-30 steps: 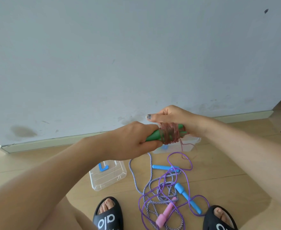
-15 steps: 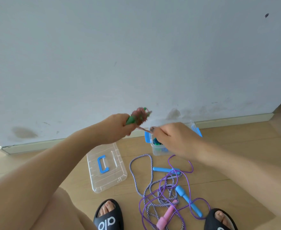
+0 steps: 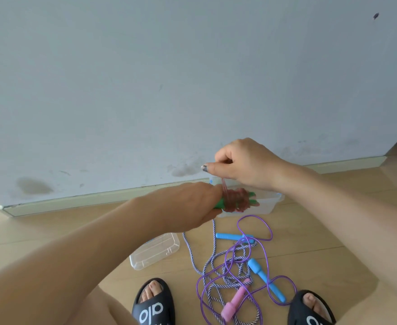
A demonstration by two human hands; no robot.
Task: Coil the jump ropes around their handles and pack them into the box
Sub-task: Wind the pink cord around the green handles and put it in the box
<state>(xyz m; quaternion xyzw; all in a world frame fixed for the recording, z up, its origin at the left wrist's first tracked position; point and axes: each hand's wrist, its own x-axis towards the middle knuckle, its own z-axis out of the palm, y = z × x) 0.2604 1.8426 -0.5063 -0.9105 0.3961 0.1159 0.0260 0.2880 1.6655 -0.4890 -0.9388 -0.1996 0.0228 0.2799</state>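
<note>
My left hand (image 3: 194,205) grips the green handles (image 3: 221,204) of a jump rope, with its pink rope (image 3: 237,200) coiled thickly around them. Just above, my right hand (image 3: 244,163) pinches the loose end of that pink rope and pulls it taut upward. The clear plastic box (image 3: 269,205) stands on the floor right behind the bundle, mostly hidden by it. On the floor below lie a tangled purple rope (image 3: 255,233), a striped white-and-blue rope (image 3: 212,259), blue handles (image 3: 264,277) and a pink handle (image 3: 236,300).
The box's clear lid (image 3: 155,252) lies on the wooden floor at the left, partly behind my left arm. My feet in black slippers (image 3: 154,303) are at the bottom edge. A grey wall with a skirting board (image 3: 87,201) closes the back.
My left hand has lowered the green bundle and turned it level. My right hand has risen from below the bundle to above it, drawing the pink rope end upward.
</note>
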